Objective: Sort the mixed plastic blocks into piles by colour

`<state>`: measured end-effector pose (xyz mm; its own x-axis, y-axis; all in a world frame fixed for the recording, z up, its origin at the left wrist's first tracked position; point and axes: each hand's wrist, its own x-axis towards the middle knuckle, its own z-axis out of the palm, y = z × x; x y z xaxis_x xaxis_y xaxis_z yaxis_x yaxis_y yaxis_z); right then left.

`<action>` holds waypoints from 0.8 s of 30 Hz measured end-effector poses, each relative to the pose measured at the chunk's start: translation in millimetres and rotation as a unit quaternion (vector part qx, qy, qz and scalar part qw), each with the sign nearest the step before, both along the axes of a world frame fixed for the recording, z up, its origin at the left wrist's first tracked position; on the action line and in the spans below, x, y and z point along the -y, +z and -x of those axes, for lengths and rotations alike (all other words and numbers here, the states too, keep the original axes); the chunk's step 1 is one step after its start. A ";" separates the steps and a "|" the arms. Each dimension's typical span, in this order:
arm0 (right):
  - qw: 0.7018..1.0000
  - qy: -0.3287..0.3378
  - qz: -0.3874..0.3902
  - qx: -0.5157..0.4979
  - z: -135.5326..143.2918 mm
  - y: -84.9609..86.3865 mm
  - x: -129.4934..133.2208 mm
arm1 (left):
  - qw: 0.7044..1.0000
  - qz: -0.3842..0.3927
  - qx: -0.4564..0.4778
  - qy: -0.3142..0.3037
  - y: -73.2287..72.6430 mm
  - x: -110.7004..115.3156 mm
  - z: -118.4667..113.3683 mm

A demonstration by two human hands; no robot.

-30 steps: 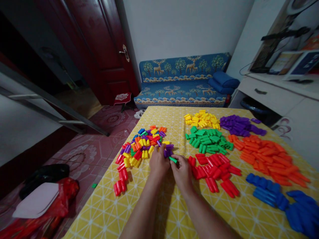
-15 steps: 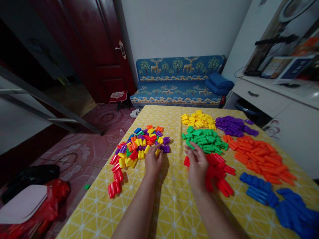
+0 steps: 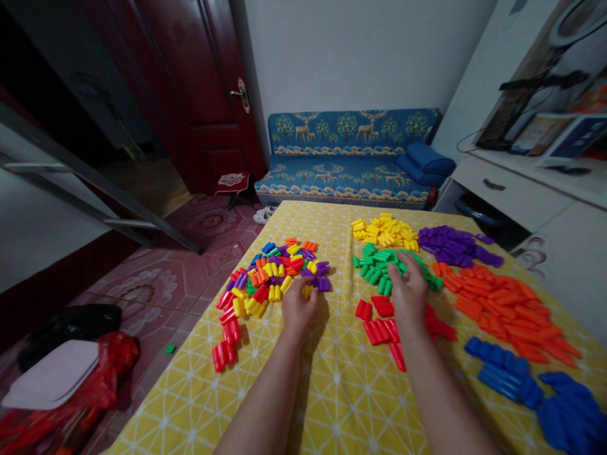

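My left hand (image 3: 300, 308) rests at the right edge of a mixed-colour pile of small plastic pieces (image 3: 260, 292), its curled fingers around a yellow piece. Over the front of the green pile (image 3: 378, 268) is my right hand (image 3: 410, 291), fingers spread, touching or just above green pieces; nothing is visibly held in it. Red pieces (image 3: 379, 330) lie on both sides of my right wrist, which hides part of them. Behind the green pile sits a yellow pile (image 3: 386, 232), with purple pieces (image 3: 455, 245) to its right.
Orange pieces (image 3: 512, 309) and blue pieces (image 3: 507, 373) lie at the right of the yellow patterned tablecloth (image 3: 332, 404). A blue sofa (image 3: 351, 170) stands beyond the table. White drawers (image 3: 512, 189) are at the right. One green piece (image 3: 170, 349) is on the floor.
My right hand has moved right and forward from the red pieces to the green pile; the green piece at its fingertips is no longer seen there. My left hand stays by the mixed pile.
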<state>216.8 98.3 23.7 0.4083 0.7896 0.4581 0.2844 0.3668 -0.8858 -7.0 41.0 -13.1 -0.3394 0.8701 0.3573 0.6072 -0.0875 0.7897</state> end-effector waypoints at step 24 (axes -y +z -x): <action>0.968 0.171 0.121 0.137 99.3 -30.2 67.1 | 0.959 0.022 0.245 -0.140 11.8 7.5 -3.4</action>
